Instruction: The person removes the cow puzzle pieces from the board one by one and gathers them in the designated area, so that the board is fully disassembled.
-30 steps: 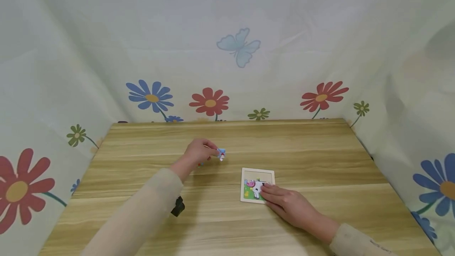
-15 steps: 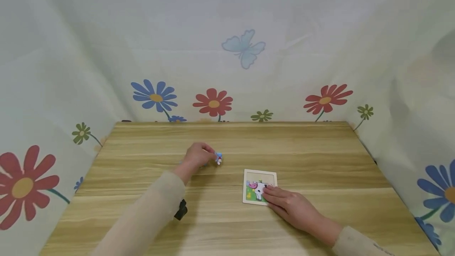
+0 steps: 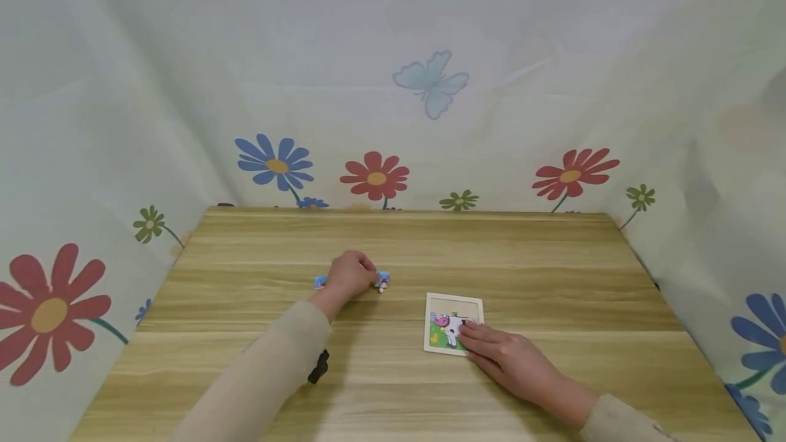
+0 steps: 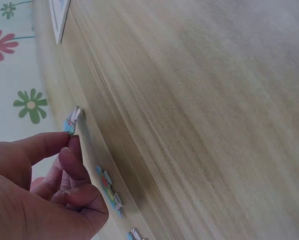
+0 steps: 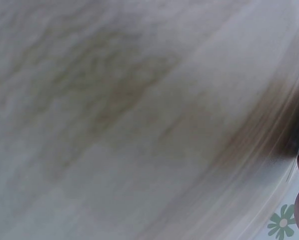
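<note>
Between thumb and fingertips, my left hand [image 3: 350, 274] pinches a small jigsaw puzzle piece [image 3: 383, 282] with blue, red and white print. In the left wrist view the piece [image 4: 73, 121] stands tilted on edge, close over the table. Another puzzle piece [image 3: 320, 282], blue, lies just left of that hand, partly hidden by it. My right hand [image 3: 512, 363] rests with straight fingers on the lower right of a square puzzle board [image 3: 428, 322]. The board has a pale frame and a cow picture in its lower part; its upper part shows bare backing.
Two more views of loose puzzle pieces appear in the left wrist view: a colourful piece [image 4: 109, 192] and a piece [image 4: 135, 234] at the bottom edge. The wood-grain table [image 3: 522, 251] ends at a flower-print curtain [image 3: 307, 87]. A black object [image 3: 318, 367] shows beside the left sleeve.
My left hand has drawn the pinched piece slightly nearer and lower, uncovering the blue piece on its left. The right hand stays on the board. The head view has shifted a little.
</note>
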{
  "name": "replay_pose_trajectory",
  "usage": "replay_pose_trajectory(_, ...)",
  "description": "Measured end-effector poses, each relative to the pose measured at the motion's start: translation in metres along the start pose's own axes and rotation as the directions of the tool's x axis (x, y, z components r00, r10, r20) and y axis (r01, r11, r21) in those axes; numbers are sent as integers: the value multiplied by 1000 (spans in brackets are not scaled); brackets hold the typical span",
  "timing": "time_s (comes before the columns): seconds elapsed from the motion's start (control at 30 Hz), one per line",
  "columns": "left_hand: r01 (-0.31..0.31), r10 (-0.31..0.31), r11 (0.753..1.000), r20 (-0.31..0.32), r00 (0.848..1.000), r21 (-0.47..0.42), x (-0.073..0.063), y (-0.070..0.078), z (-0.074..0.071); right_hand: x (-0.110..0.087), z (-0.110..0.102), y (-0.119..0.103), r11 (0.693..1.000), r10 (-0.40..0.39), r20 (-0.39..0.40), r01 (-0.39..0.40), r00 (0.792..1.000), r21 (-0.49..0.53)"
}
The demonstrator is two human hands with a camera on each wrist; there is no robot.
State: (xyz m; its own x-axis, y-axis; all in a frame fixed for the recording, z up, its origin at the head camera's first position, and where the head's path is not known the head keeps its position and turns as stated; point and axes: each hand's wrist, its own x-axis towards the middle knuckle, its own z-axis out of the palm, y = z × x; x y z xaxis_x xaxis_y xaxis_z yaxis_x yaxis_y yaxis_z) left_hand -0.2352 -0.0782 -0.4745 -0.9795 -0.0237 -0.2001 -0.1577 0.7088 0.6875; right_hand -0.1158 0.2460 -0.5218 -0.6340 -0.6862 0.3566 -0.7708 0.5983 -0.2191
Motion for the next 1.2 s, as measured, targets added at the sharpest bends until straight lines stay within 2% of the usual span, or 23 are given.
replay_pose_trajectory(0.47,-39,37,995,21,999,94,0,0,3,0,-1,0,1000,-1,17,0,1000,9)
replay_pose_trajectory(0.8,-47,46,991,12,999,129,-4,2,2,-1,-2,-1,1000,10,28,-10,1000,-6)
replay_pose_trajectory(1.2,-99,104,978,-19,994,184,-8,6,0,-1,-2,0,1000,2,22,-2,1000,2)
